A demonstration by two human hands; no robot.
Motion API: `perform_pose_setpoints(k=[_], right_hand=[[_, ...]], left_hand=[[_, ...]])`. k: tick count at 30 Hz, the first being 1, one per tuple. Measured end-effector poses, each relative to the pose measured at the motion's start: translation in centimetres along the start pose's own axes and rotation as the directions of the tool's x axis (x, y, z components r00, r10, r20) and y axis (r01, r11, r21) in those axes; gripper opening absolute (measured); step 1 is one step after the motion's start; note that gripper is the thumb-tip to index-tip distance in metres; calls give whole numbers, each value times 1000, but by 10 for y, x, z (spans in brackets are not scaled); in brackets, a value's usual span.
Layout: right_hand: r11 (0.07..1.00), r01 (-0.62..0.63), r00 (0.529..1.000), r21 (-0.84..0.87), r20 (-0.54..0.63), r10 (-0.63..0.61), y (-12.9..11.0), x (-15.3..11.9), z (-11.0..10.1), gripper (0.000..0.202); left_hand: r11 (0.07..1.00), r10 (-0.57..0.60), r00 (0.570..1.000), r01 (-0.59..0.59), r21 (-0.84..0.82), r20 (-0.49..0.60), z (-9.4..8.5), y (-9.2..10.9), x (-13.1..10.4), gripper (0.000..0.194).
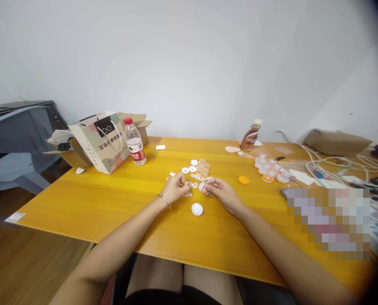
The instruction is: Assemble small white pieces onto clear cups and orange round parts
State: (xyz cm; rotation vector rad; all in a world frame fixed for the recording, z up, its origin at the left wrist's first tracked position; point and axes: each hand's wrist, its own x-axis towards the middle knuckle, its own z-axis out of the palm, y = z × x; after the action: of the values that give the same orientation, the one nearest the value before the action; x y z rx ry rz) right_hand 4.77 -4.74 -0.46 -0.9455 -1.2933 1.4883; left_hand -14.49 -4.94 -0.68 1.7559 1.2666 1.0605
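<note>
White plastic parts, small discs and lacy cut-out rings, lie in a loose cluster at the middle of the yellow worktop, within easy reach of both hands, which suggests they were gathered there for sorting or fitting. The left hand, with a bangle on its wrist, is curled with fingertips pinched together; whether a piece sits between them cannot be told at this size. The right hand lies palm-up just beside the cluster, its fingertips closed on one small white ring. A white round cap lies apart, nearer the front edge between the wrists, and an orange cap lies to the right of the cluster. Several small clear cups stand at the far side of the cluster; contents not discernible. Toward the back left corner stand a printed paper bag, a water bottle with a red lid, shut and roughly full, and an open cardboard box, its interior hidden. A brown drink bottle stands at the back edge. More clear cups sit right of centre, near tangled white cables.
</note>
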Motion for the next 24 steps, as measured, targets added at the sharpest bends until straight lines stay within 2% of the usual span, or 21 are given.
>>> perform_pose_setpoints(k=[2, 10, 13, 15, 17, 20, 24], right_hand=[[1000, -5, 1000, -11, 27, 5, 1, -1, 2, 23], [999, -19, 999, -26, 31, 19, 3, -1, 4, 24], [999, -30, 999, -21, 33, 30, 4, -1, 4, 24], [999, -39, 998, -17, 42, 39, 3, -1, 3, 24], [999, -45, 997, -14, 54, 46, 3, -1, 3, 24], [999, -48, 996, -15, 73, 49, 3, -2, 2, 24], [999, -30, 994, -12, 106, 32, 2, -3, 4, 22]], left_hand=[[998, -24, 999, 26, -49, 40, 3, 0, -1, 21], [998, 55, 991, -50, -43, 125, 0, 1, -2, 20], [995, 97, 992, -100, 28, 77, -1, 6, -3, 19], [984, 160, 986, -164, 76, 55, -1, 9, -5, 29], [955, 250, 966, -258, 149, 69, -1, 13, -7, 32], [883, 373, 923, -384, 270, 90, 0, 16, -9, 20], [814, 470, 876, -478, 330, 108, 2, 18, -11, 18]])
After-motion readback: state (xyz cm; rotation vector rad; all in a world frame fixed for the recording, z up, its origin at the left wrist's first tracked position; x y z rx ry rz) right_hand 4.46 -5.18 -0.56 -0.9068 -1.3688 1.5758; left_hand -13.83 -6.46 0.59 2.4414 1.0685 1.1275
